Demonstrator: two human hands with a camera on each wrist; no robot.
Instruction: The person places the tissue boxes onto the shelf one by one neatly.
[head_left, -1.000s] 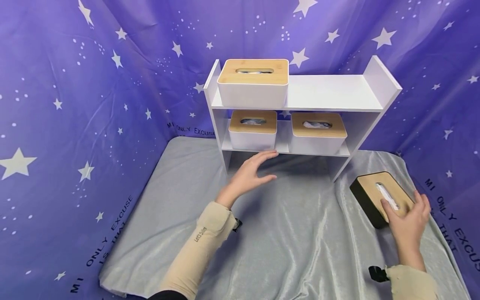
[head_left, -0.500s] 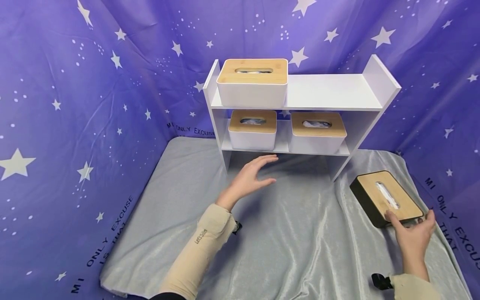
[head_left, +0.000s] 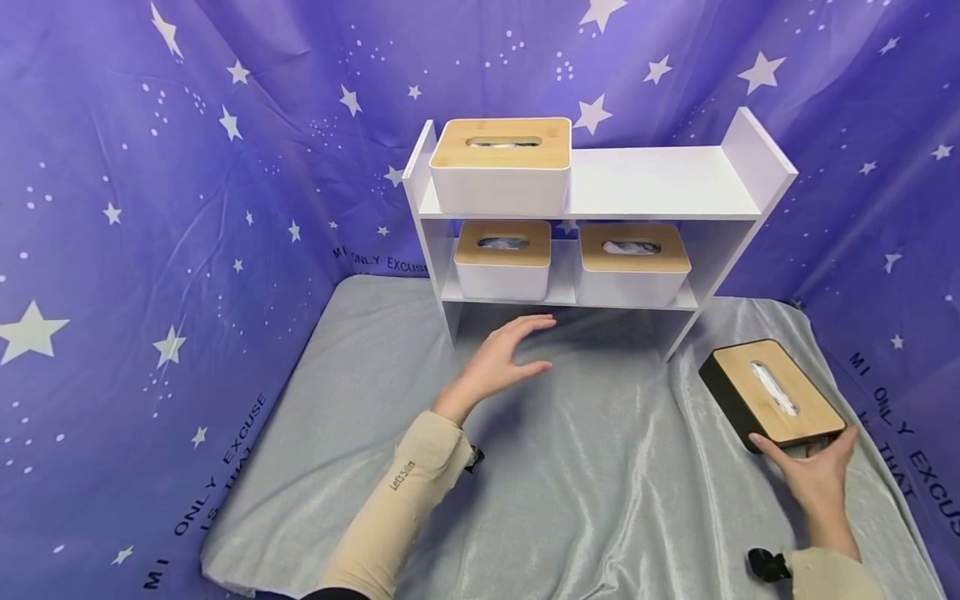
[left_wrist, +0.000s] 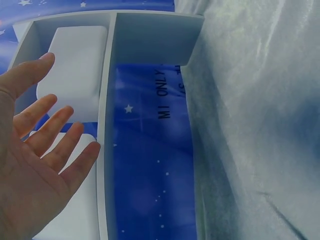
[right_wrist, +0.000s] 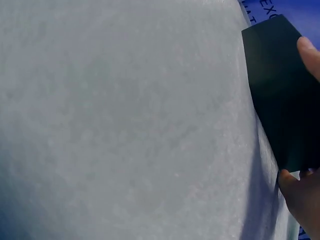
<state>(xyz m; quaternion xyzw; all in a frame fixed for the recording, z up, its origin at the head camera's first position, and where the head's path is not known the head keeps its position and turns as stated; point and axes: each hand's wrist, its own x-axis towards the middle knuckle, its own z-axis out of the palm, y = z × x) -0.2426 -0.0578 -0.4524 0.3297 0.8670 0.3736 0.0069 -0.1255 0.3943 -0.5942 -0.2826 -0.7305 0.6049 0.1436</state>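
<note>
A tissue box [head_left: 765,392] with a wooden lid and black sides is at the right of the grey cloth, its long slot showing white tissue. My right hand [head_left: 813,483] grips its near end, thumb at the left corner and fingers at the right corner. In the right wrist view, the dark side of the box [right_wrist: 280,95] fills the right edge, with fingertips on it. My left hand [head_left: 495,362] is held in front of the white shelf [head_left: 667,179], fingers extended, thumb apart, with nothing in it. The left wrist view shows that hand [left_wrist: 40,170] with its fingers spread.
A large white tissue box [head_left: 502,192] with a wooden lid stands on the upper left of the shelf. Two smaller white ones, a left box [head_left: 502,283] and a right box [head_left: 633,287], stand on the lower tier. A purple star-print curtain [head_left: 225,167] surrounds the cloth [head_left: 585,483].
My right hand has slid from over the lid of the black tissue box back to its near end, and its thumb has moved left to the corner. My left hand has stayed nearly still.
</note>
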